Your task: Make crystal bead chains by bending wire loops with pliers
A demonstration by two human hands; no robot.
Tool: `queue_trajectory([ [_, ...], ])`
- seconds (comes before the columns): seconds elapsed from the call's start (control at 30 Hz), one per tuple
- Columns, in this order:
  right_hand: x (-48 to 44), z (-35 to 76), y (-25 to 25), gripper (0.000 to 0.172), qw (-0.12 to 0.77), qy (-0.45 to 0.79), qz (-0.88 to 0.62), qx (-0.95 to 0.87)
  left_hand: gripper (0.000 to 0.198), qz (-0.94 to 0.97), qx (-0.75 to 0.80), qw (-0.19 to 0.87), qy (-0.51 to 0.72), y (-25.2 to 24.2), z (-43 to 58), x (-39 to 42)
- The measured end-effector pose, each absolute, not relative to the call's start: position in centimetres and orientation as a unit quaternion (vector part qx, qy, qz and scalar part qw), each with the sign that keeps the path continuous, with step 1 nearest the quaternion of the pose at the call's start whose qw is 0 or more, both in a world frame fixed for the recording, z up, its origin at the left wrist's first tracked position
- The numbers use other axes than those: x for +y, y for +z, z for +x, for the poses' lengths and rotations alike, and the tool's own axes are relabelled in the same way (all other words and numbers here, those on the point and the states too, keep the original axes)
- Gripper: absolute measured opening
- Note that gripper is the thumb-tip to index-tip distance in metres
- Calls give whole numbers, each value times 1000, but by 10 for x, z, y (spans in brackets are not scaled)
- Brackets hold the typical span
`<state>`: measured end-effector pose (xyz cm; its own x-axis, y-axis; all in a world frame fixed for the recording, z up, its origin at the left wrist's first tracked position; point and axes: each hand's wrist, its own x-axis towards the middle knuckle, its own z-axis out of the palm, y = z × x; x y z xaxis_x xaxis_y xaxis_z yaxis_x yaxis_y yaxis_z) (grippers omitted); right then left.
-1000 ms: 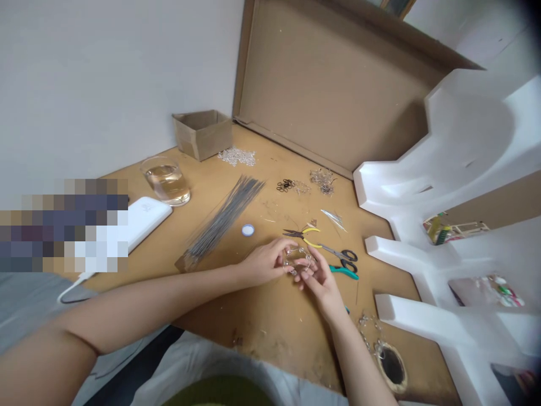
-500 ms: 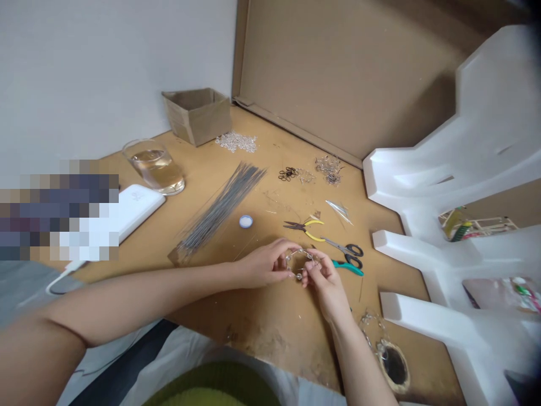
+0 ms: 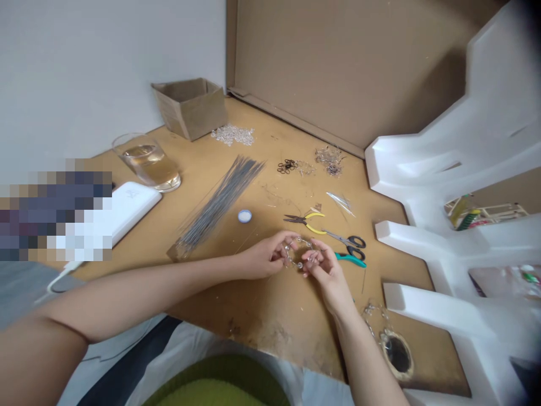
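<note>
Left hand (image 3: 267, 257) and right hand (image 3: 332, 276) hold a beaded ring (image 3: 300, 265) above a table (image 3: 253, 321), near pliers (image 3: 305, 219) and scissors (image 3: 347, 241).

Clear drinking glass (image 3: 147, 163) of amber liquid, white rectangular plastic device (image 3: 136, 204) beside it, brown cardboard panel (image 3: 329, 67), white moulded foam (image 3: 416, 166)

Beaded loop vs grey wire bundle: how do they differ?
Pose: the beaded loop is held in the left hand and right hand; the wire bundle lies on the table.
Shape: the loop curves; the bundle is nearly straight.
Look: the loop is clear-beaded; the bundle is plain grey.
</note>
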<state>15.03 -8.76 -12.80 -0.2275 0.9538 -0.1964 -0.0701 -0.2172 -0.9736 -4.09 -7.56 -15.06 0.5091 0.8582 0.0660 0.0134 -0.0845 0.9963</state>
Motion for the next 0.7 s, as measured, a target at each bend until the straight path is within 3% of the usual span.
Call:
queue_trajectory([
  [0.5,-85,156,-131,42,435,603,-481,-465,35,576,367,621,384,-144,-43,-72],
  [0.7,-85,155,-129,40,437,601,-487,-459,36,554,348,649,387,-144,-45,-69],
])
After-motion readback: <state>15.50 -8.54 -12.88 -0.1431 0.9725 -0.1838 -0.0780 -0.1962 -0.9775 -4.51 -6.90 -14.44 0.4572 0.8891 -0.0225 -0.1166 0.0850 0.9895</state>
